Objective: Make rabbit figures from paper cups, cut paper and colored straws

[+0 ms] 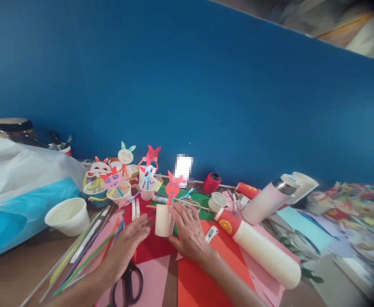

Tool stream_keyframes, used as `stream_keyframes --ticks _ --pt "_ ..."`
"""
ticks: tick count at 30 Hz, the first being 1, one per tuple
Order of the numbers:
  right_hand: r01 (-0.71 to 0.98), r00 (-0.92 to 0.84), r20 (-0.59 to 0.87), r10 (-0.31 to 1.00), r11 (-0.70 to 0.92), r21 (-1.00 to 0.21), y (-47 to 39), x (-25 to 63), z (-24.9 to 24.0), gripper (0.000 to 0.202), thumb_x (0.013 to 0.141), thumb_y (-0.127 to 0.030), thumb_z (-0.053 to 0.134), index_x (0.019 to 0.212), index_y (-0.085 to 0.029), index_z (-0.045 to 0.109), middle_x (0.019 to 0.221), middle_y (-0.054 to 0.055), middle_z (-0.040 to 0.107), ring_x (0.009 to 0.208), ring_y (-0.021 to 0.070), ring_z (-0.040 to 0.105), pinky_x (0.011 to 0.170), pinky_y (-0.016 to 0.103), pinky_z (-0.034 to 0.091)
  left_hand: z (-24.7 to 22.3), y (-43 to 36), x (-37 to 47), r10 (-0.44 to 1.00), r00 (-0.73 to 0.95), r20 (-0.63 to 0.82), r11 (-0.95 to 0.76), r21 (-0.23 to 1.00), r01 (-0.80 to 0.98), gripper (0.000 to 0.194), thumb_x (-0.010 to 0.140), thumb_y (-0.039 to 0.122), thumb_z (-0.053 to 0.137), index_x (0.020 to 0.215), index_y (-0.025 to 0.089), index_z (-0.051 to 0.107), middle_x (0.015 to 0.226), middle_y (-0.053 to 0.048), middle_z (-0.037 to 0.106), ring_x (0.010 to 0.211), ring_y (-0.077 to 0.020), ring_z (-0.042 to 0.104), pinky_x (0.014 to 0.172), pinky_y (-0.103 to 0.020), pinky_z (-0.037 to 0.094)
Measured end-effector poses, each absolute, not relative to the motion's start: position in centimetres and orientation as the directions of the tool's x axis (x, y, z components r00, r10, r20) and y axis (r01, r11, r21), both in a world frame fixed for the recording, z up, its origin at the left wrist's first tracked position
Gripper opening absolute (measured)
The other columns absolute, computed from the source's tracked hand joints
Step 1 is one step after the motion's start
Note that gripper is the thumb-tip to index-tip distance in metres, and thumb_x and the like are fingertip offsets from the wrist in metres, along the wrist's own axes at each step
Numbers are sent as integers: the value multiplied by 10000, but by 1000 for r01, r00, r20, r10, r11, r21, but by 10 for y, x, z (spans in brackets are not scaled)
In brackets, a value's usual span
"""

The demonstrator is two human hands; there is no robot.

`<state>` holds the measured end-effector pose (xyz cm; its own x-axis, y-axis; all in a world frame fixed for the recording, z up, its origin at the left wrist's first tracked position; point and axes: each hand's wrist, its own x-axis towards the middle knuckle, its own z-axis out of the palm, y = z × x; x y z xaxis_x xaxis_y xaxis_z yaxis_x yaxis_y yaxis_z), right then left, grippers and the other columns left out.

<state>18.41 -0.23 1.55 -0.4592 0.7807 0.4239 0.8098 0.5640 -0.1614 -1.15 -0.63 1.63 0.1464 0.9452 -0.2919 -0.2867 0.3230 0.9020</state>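
A white paper cup (164, 221) stands upright in the middle of the table, with a red paper animal figure (172, 189) rising from its rim. My right hand (189, 228) grips the cup's right side, fingers near the rim and thumb lower down. Just left of the cup, my left hand (135, 234) has its fingers stretched out and holds nothing. Black-handled scissors (129, 283) lie below my left wrist. Further back are several finished cup figures, among them a pink cat-like one (113, 183) and a white rabbit-like one (126, 155).
To the right lie a stack of paper cups (266, 251), a pale thermos (263, 200) and a white box cutter (211, 233). Pipe cleaners (87, 251) and an open white bowl (68, 217) are on the left, beside a plastic bag (20, 183). Orange paper (212, 277) covers the front.
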Motion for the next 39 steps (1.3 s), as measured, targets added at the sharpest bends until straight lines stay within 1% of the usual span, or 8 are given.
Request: stream_keyframes --ticks 3,7,10,14,21,25,31,39 --pt "820 -459 404 791 552 -149 0 182 11 669 694 -178 535 1319 -162 298 1339 117 381 1223 276 301 1021 479 113 15 -10 -29 963 115 -245 268 921 -284 444 637 283 697 1064 235 583 1187 -78 582 1158 -263 458 958 -373 363" --pt "829 -458 399 794 543 -130 2 179 8 669 702 -222 571 1314 -164 308 1357 127 354 1229 286 295 1019 488 126 13 -13 -40 978 74 -194 207 929 -306 407 640 306 692 1023 207 598 1129 -99 613 1105 -291 502 878 -380 442" --pt "834 -457 390 799 538 -124 4 177 9 689 706 -271 595 1319 -163 300 1362 136 343 1234 293 288 1018 493 141 15 -16 -40 972 114 -208 232 933 -275 364 665 303 671 1009 202 608 1136 -93 611 1078 -280 524 876 -360 449" --pt "840 -458 364 811 529 -122 3 177 10 728 699 -279 612 1332 -161 273 1363 145 337 1245 295 275 1020 504 140 8 -13 -41 963 166 -210 250 930 -270 388 610 363 701 948 185 635 1039 -112 658 1030 -307 552 819 -371 482" --pt "846 -438 329 837 507 -163 1 177 9 744 698 -295 603 1341 -170 250 1384 148 301 1245 306 277 1016 527 133 -16 -2 -47 937 198 -286 336 892 -303 426 521 411 743 865 174 658 993 -131 675 1024 -333 553 764 -381 501" --pt "840 -430 333 839 507 -191 2 177 10 749 691 -299 597 1341 -169 248 1388 149 292 1249 302 274 1021 517 121 -15 -5 -46 948 162 -272 311 901 -303 402 576 404 712 907 186 648 1025 -120 664 1046 -316 543 758 -359 501" --pt "835 -424 342 839 508 -212 2 177 12 755 677 -300 605 1334 -157 260 1379 150 306 1262 291 250 1029 502 104 -6 -7 -48 927 211 -311 363 888 -283 386 549 371 738 871 175 656 976 -124 680 1019 -319 561 751 -374 501" --pt "814 -425 395 815 534 -227 3 183 19 815 647 -455 645 1320 -165 288 1332 148 371 1226 313 300 1012 512 148 16 -21 -41 953 176 -245 278 940 -198 333 688 393 622 928 162 636 1006 -122 667 991 -280 577 796 -355 484"
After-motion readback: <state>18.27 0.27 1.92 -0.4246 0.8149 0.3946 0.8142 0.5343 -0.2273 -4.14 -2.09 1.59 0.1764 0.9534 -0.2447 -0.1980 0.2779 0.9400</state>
